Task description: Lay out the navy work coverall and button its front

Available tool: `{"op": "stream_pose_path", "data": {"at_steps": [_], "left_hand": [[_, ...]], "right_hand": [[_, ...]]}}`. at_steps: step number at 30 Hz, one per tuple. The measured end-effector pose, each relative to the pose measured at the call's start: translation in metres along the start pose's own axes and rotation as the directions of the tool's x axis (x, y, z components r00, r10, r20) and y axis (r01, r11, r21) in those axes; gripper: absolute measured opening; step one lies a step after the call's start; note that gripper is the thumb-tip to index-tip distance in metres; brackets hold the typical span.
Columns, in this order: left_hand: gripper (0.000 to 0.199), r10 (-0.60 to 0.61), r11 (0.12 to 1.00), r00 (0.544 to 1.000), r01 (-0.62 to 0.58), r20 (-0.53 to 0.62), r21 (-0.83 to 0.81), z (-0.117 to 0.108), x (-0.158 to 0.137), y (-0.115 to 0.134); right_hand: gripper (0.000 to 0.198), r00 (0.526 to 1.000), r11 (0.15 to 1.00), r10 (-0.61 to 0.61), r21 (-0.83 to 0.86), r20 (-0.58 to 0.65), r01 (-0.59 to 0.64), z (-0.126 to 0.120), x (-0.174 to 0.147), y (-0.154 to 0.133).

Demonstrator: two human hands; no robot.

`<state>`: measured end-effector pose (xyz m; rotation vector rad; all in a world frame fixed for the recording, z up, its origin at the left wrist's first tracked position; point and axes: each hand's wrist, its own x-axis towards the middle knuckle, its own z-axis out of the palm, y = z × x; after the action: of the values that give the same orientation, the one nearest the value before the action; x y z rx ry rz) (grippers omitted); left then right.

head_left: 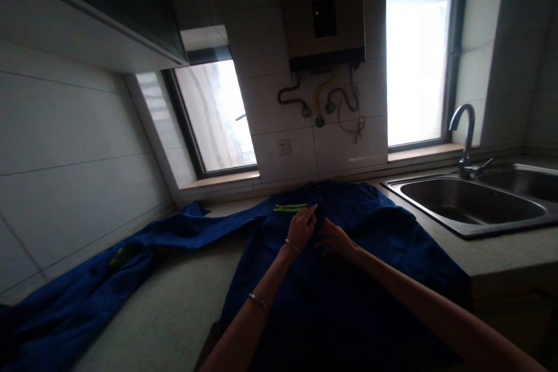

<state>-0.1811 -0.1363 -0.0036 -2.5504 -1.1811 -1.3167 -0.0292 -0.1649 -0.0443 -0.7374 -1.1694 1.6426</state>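
A dark blue work jacket (375,256) with a yellow-green reflective stripe (290,207) lies spread on the kitchen counter (174,308). One sleeve (87,290) trails off to the left along the wall. My left hand (301,229) pinches the cloth near the middle front of the jacket, just below the stripe. Right beside it, my right hand (333,241) has its fingers closed on the same fold of cloth. Both hands almost touch. A thin bracelet sits on my left wrist.
A steel double sink (471,206) with a curved tap (466,133) is set into the counter at the right. Two bright windows (416,52) and a wall-mounted water heater (322,11) with hoses face me. A tiled wall and a cupboard are at the left.
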Motion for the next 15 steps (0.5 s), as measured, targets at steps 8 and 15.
{"op": "stream_pose_path", "data": {"at_steps": [8,15], "left_hand": [[0.022,-0.098,0.985,0.995,0.1,0.018,-0.141,0.037,-0.012,0.002],[0.026,-0.095,0.963,0.995,0.096,0.014,-0.253,0.037,-0.017,0.002]], "right_hand": [[0.051,0.932,0.95,-0.162,-0.307,-0.325,0.057,-0.011,0.019,0.021],[0.046,0.918,0.854,-0.284,-0.509,-0.277,0.11,-0.017,0.022,0.032]]}}
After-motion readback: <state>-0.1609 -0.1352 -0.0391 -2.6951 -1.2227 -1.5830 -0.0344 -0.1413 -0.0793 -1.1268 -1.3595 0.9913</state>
